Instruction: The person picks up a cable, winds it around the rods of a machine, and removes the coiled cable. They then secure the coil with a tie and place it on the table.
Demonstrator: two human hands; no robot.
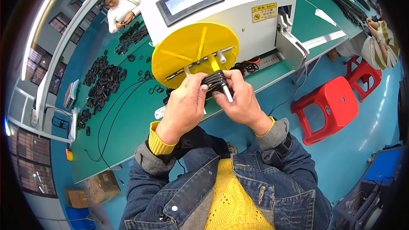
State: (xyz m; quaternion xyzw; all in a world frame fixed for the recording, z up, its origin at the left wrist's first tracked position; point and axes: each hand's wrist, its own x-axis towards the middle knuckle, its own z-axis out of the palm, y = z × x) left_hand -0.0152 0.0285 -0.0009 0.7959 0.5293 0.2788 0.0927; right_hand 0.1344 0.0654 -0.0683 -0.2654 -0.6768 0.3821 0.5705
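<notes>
Black cable coil [215,81]: one, held by left hand [184,104], right hand [241,98].

I am holding a cable coil [215,81] between my left hand [184,104] and right hand [243,100], just in front of the winding disc [194,51]. The disc is sitting on the front of the machine [238,0], which is standing on the bench [123,123]. Piles of coils [102,81] are lying on the bench to my left. Stools [328,106] are standing on the floor to my right.
</notes>
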